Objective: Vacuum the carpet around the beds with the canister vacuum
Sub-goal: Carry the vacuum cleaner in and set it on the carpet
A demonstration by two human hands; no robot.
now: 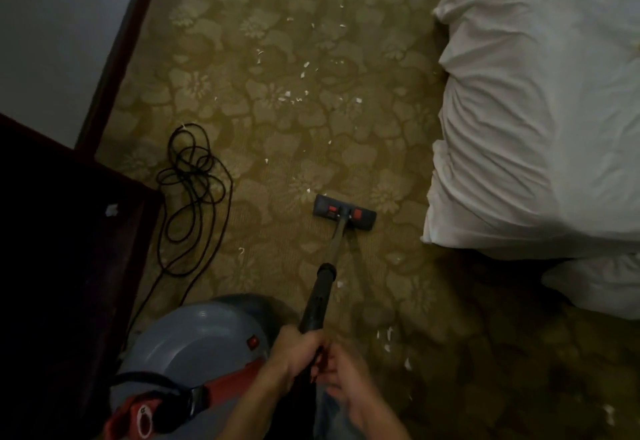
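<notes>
Wand points forward, floor head crosswise

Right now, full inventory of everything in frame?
carpet: one, olive-gold floral, covers the floor
paper scraps: many, white, scattered on the carpet, mostly beyond the floor head and some near the hands
floor head: one, grey with red pedals, flat on the carpet at centre
wand: one, metal tube into a black grip, runs from the floor head back to the hands
canister vacuum: one, grey with red trim, bottom left
power cord: one, black, loosely coiled on the carpet at left
bedding: white, rumpled, right side
furniture: one, dark wood, left edge
wall: pale, top left, with a dark baseboard
left hand: grips the wand
right hand: just behind the left, blurred, grip unclear
</notes>
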